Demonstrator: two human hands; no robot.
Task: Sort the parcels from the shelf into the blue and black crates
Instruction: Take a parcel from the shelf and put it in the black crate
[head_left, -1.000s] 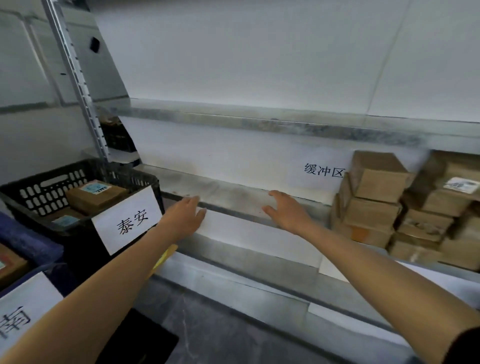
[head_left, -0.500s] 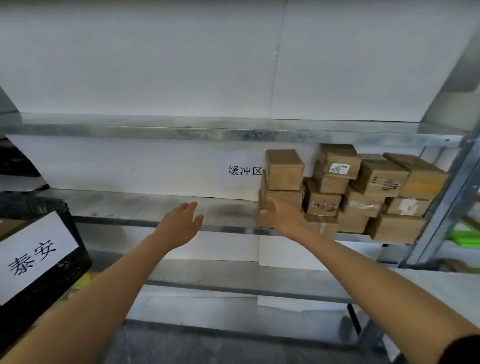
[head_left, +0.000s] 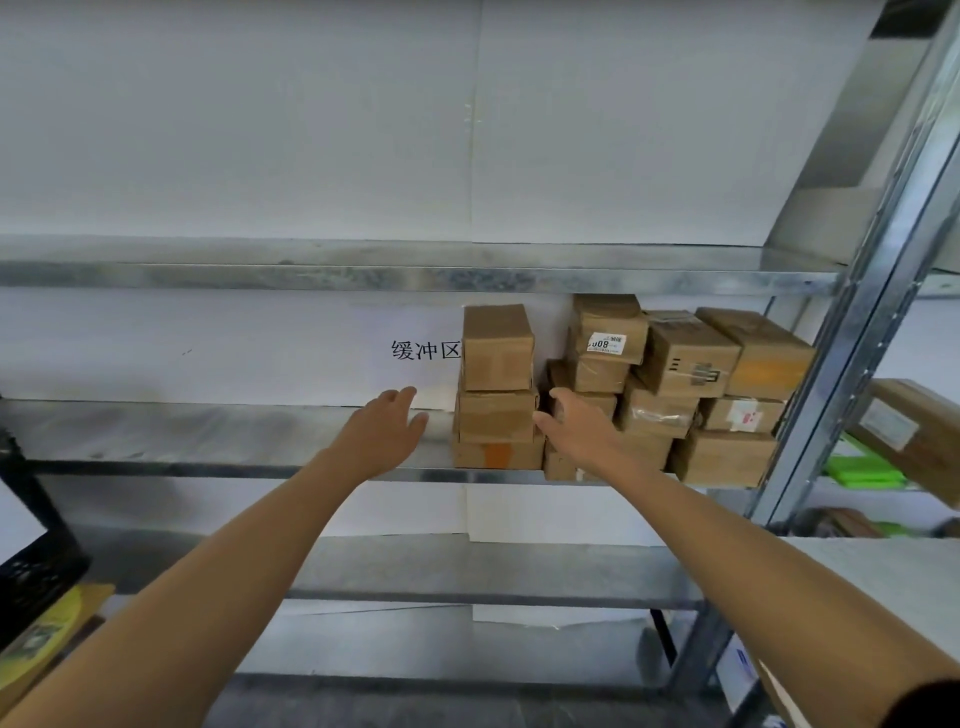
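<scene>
- As the view swings right off the black crate (head_left: 31, 561), only its corner is left at the far-left edge. That's one crate in sight, and the blue one is out of view.
- Left hand (head_left: 384, 431) has come up level with the shelf (head_left: 208, 431), fingers straight and loosely together, holding nothing, just left of the pile.
- Parcels (head_left: 497, 347) now sit mid-frame on that shelf: a left column of three, then roughly ten more stacked to its right. About thirteen in all, with a few hidden behind the hand.
- Right hand (head_left: 576, 431) has closed in on the gap beside that column, fingers spread, nothing gripped. Whether it is touching, I cannot tell.
- Two hands, both empty. My read: the next pick is about to start.
- Far right, one bigger box (head_left: 914, 436) lies on the next rack.
</scene>
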